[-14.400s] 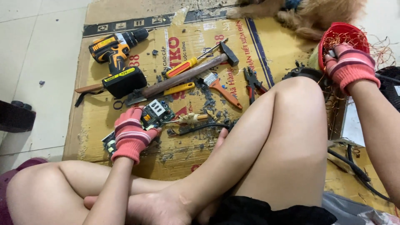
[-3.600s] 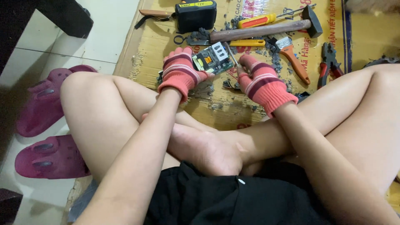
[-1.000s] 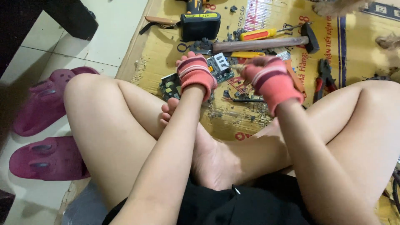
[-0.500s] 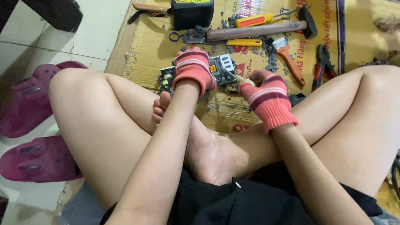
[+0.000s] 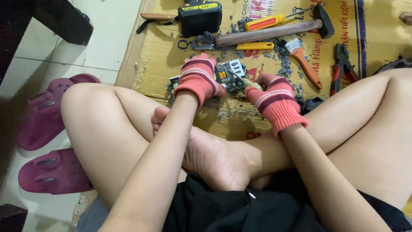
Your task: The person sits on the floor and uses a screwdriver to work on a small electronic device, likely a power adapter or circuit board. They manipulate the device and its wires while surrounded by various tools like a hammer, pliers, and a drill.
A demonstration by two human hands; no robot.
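Both my hands wear red-and-pink striped knit gloves. My left hand point(image 5: 198, 78) presses down on a green circuit board point(image 5: 226, 74) that lies on a sheet of brown cardboard point(image 5: 159, 51). My right hand point(image 5: 274, 96) is closed around a small tool with a pale handle point(image 5: 248, 82), whose metal tip touches the board's top. My bare crossed legs lie just in front of the board.
Behind the board lie a wooden-handled hammer point(image 5: 274, 30), yellow-handled screwdrivers point(image 5: 266, 21), an orange-handled brush point(image 5: 304, 60), red pliers point(image 5: 341, 66), a black-and-yellow battery pack point(image 5: 200, 17) and grey crumbs. Two magenta clogs point(image 5: 47, 141) sit on the white tiles at left.
The view has shifted slightly. My right hand has moved a little down and right, with the tool's tip still at the board; my left hand stays on the board.
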